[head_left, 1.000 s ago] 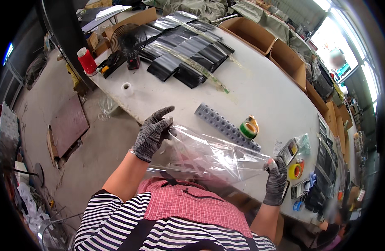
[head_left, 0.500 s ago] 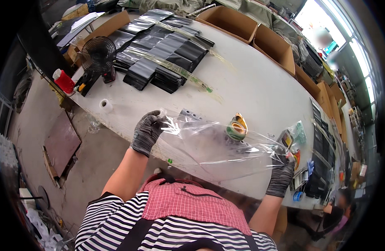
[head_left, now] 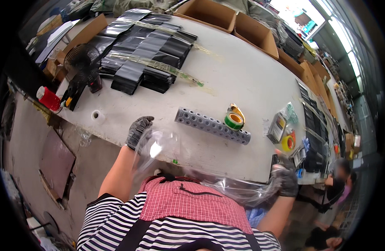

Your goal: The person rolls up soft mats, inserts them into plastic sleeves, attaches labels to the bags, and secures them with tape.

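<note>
A sheet of clear plastic film (head_left: 238, 186) droops between my gloved hands, below the table's front edge and across my apron. The curled fingers of my left hand (head_left: 139, 130) hold its left end above the table edge. At the right, my right hand (head_left: 287, 179) grips the other end, its fingertips smeared by motion. On the table beyond lies a long grey strip-like bundle with rows of round holes (head_left: 211, 126). A green tape roll on a dispenser (head_left: 234, 120) rests against this bundle.
Flat black plastic bundles (head_left: 148, 54) lie far left, near a black fan (head_left: 81, 62), a red spool (head_left: 48, 98) and a white roll (head_left: 97, 116). Open cardboard boxes (head_left: 255, 35) line the far edge. A yellow tape roll (head_left: 288, 143) sits right. Another person (head_left: 338, 184) is at lower right.
The film, stretched over the table before, has come down toward my body and slackened, uncovering the grey bundle. My right hand has moved lower; my left hand has shifted slightly left.
</note>
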`<state>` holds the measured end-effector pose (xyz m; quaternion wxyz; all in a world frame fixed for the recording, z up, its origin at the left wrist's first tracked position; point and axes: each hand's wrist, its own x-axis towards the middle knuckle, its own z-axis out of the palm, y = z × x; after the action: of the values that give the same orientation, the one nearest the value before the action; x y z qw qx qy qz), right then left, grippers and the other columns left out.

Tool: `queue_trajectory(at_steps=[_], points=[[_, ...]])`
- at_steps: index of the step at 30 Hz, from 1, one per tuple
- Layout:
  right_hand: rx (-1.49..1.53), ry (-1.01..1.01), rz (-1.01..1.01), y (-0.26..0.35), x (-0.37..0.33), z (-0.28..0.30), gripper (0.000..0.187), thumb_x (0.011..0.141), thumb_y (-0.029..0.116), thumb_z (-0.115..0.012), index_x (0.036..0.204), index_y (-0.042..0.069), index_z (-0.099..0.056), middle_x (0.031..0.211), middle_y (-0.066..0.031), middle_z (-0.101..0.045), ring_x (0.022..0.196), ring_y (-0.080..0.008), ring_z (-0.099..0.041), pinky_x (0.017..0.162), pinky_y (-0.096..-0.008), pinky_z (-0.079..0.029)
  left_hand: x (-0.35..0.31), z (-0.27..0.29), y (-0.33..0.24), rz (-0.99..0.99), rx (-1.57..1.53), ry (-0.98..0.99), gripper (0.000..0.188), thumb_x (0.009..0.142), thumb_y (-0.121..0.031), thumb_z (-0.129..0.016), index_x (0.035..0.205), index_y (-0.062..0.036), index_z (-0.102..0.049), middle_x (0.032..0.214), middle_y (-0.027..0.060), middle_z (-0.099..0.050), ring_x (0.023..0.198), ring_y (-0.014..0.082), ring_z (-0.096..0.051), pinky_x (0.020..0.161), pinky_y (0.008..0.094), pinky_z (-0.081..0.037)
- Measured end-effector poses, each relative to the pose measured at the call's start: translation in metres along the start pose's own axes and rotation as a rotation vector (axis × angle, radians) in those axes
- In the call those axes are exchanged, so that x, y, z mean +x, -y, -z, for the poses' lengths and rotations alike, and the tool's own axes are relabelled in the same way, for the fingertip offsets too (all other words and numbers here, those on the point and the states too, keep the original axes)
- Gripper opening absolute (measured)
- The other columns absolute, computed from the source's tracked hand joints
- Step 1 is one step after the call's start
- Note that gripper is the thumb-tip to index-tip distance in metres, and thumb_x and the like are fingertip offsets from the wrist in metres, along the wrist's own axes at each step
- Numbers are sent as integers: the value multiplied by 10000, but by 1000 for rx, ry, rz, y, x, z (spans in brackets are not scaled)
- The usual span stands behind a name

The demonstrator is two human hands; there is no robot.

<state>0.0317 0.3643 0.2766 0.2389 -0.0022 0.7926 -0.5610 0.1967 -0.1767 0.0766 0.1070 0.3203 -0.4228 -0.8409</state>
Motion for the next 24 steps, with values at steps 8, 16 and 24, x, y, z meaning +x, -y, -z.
queue_trajectory(at_steps=[8, 16, 24], points=[[-135, 596, 171, -49, 11, -243, 823, 732, 244, -827, 1432, 35, -449, 1174, -223, -664, 1022, -320, -675, 891, -410, -538, -9, -80, 42, 53, 473, 480, 398, 982, -256, -578, 1310, -32, -598, 1009, 63, -664, 787, 158, -628, 648, 307, -526], [-123, 219, 343, -119, -22, -252, 274, 803, 261, -697, 881, -1, -676, 753, -169, -684, 694, -376, -641, 656, -435, -515, -19, -98, 91, 122, 401, 745, 374, 954, -199, -593, 1290, -35, -587, 1052, 83, -663, 792, 190, -645, 681, 301, -542], [-336, -387, 857, -170, -23, -199, 133, 933, 100, -590, 961, 6, -681, 889, -151, -672, 878, -234, -674, 758, -358, -532, -45, -127, 75, -149, 882, 860, 494, 946, -257, -637, 1386, -58, -531, 1334, 130, -623, 1221, 284, -593, 999, 437, -467]])
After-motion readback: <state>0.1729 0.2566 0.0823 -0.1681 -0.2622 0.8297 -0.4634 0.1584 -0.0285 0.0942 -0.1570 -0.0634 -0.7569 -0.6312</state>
